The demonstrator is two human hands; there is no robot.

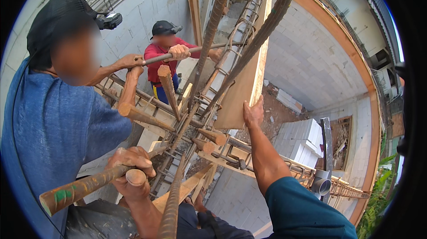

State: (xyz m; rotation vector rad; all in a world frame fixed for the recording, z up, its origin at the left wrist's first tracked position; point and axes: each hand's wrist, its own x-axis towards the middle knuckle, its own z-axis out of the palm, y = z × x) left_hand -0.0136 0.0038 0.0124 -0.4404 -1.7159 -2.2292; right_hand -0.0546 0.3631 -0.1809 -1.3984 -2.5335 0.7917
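Note:
My left hand (135, 176) is closed round a thick, rusty ribbed steel bar (84, 186) with green paint at its near end. My right hand (253, 113), below a teal sleeve, grips the lower edge of a long wooden board (243, 85) standing on edge beside a steel cage. Beyond my left hand, a person in a blue shirt (53, 119) has both hands on a long metal bar (162, 58). Another person, in a red top (152, 58), holds the same bar farther along. Both wear dark caps with head-mounted devices.
Several thick upright bars, including one with a pale green tip (262, 30), rise round the beam junction. White blocks (296, 139) are stacked below at right. A grey pipe (321, 181) stands near my right arm. Block walls (311, 52) surround the drop.

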